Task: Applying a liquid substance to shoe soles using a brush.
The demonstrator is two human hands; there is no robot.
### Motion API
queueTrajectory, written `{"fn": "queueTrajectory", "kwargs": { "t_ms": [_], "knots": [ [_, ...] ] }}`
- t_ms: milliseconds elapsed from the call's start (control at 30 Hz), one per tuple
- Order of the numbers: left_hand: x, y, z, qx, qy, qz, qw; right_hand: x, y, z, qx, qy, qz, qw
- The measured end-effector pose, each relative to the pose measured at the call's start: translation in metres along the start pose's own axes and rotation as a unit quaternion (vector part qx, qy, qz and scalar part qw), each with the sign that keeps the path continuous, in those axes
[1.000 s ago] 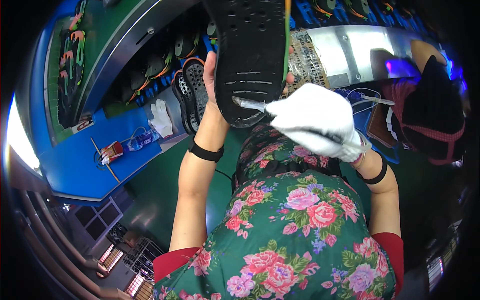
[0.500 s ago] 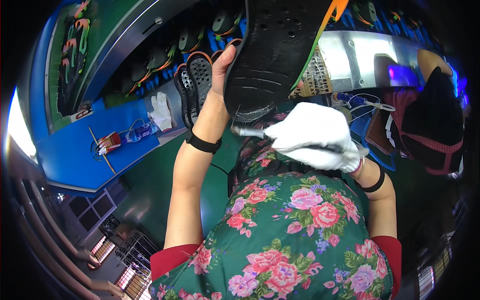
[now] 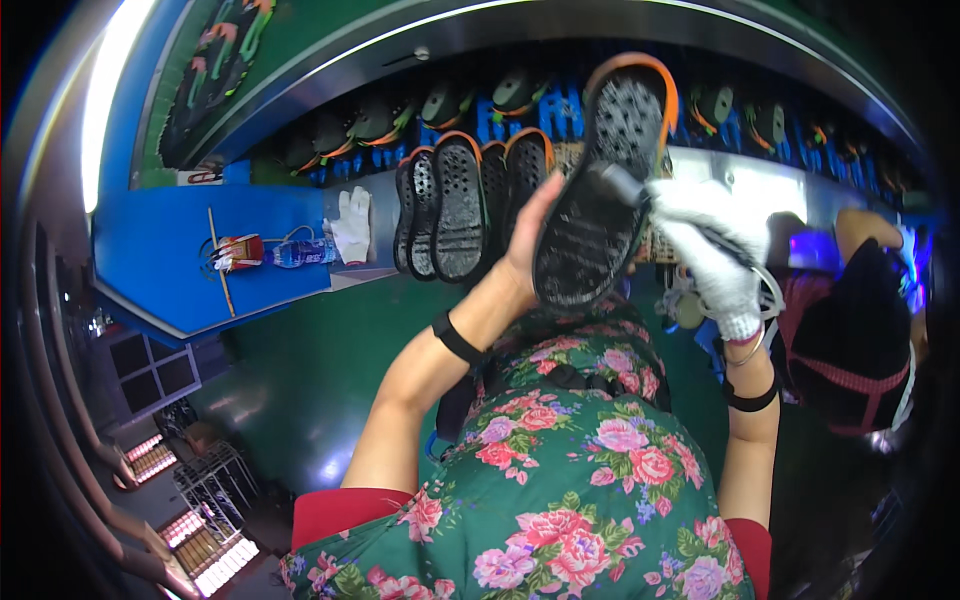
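My bare left hand (image 3: pixel 532 232) grips a black shoe sole (image 3: pixel 590 235) by its left edge and holds it up in front of me. The sole has an orange and green rim, small holes in its upper part and a wet shine lower down. In a white knitted glove, my right hand (image 3: pixel 712 235) is closed on a brush (image 3: pixel 626 186). The brush's metal collar shows, and its tip lies over the middle of the sole. Motion blurs the tip, so I cannot tell whether it touches.
More soles (image 3: pixel 458 205) lean in a row behind my left forearm. A blue table (image 3: pixel 150 265) at the left bears a spare white glove (image 3: pixel 351 225), a bottle (image 3: pixel 300 253) and a small red box (image 3: pixel 240 252). Shoes stand on the conveyor (image 3: pixel 440 108) beyond. A person (image 3: pixel 850 290) sits close on the right.
The sole has moved away from me and turned, so its whole length now shows. My right hand has carried the brush up and right, from the sole's near end to its middle.
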State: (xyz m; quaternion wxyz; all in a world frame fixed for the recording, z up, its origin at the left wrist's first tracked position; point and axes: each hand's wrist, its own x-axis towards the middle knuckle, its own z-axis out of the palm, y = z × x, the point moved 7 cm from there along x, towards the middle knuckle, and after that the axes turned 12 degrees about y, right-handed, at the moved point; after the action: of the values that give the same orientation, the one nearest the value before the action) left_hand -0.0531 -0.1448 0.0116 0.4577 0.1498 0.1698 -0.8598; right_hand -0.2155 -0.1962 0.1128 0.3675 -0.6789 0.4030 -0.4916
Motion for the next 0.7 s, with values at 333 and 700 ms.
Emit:
{"fn": "queueTrajectory", "kwargs": {
  "t_ms": [333, 700],
  "knots": [
    [-0.069, 0.025, 0.026, 0.148, -0.028, 0.151, 0.977, -0.014, -0.013, 0.020, 0.222, -0.001, 0.113, 0.968],
    [-0.147, 0.265, 0.174, 0.065, -0.263, 0.195, 0.943, -0.033, 0.067, 0.062, 0.329, 0.114, 0.323, 0.880]
  ]
}}
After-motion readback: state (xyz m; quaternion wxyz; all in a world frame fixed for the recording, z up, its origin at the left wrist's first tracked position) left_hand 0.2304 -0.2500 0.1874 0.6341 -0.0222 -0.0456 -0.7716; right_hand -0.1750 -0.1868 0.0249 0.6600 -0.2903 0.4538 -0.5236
